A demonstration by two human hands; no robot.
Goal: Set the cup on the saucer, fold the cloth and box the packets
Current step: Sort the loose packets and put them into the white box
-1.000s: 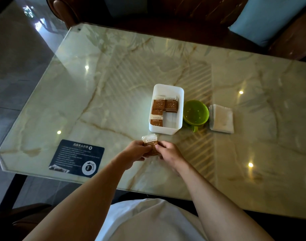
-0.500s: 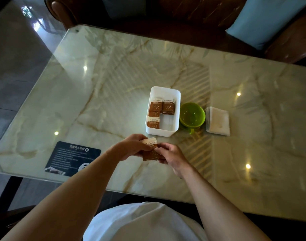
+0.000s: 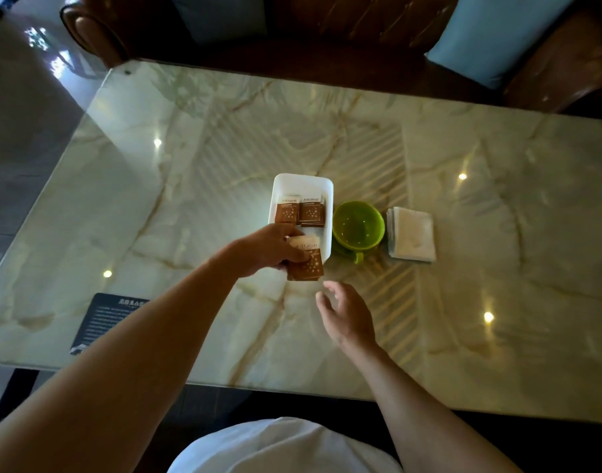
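A brown packet [image 3: 305, 268] with a white top strip is being gripped by the left hand [image 3: 272, 249], its fingers [image 3: 298, 256] being curled over the packet's upper part. The packet is being held over the near end of the white box [image 3: 301, 186], overlapping the box's near rim. Two further packets [image 3: 301, 211] are being kept side by side inside the box, at its far half. The right hand [image 3: 345, 317] is being held above the counter [image 3: 190, 186], near the gripped packet but apart from it; its fingers are released, loosely spread and grasping nothing. The green cup [image 3: 357, 225] is being carried upright on the green saucer [image 3: 347, 250], just beside the box on its right, with the handle pointed toward the person. The white cloth [image 3: 411, 237] is being kept folded in a flat square on the counter, just right of the cup. A dark printed card [image 3: 108, 317] is being partly hidden by the left forearm.
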